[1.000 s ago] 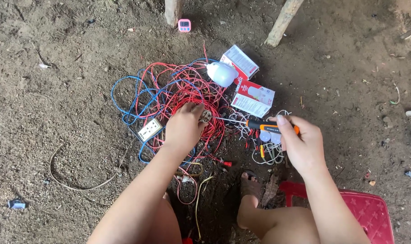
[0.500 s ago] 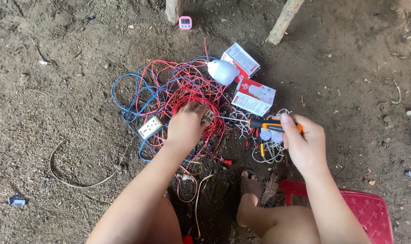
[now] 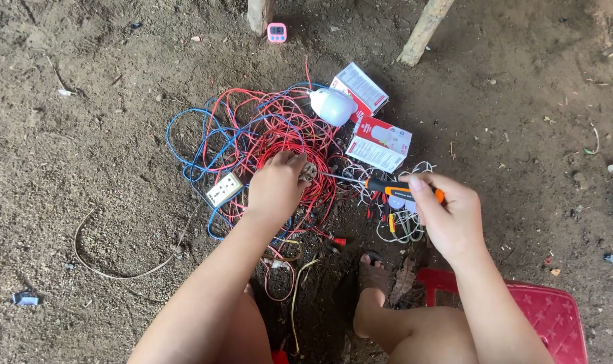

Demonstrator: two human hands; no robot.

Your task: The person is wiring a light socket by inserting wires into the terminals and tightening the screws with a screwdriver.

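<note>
Fitting (image 3: 308, 171): small and pale; I see it pinched at my left hand's (image 3: 274, 190) fingertips, over the red wire (image 3: 289, 138) coil
Screwdriver (image 3: 394, 187): orange-and-black handle wrapped by my right hand (image 3: 451, 219); thin shaft runs left, tip at the fitting
Nearby: white socket (image 3: 223, 189) just left of the left hand; bulb (image 3: 332, 106) and two boxes (image 3: 379, 143) beyond the screwdriver
Advice: I judge the tip should sit square in the screw; keep the pinch firm; turn slowly, shaft in line
</note>
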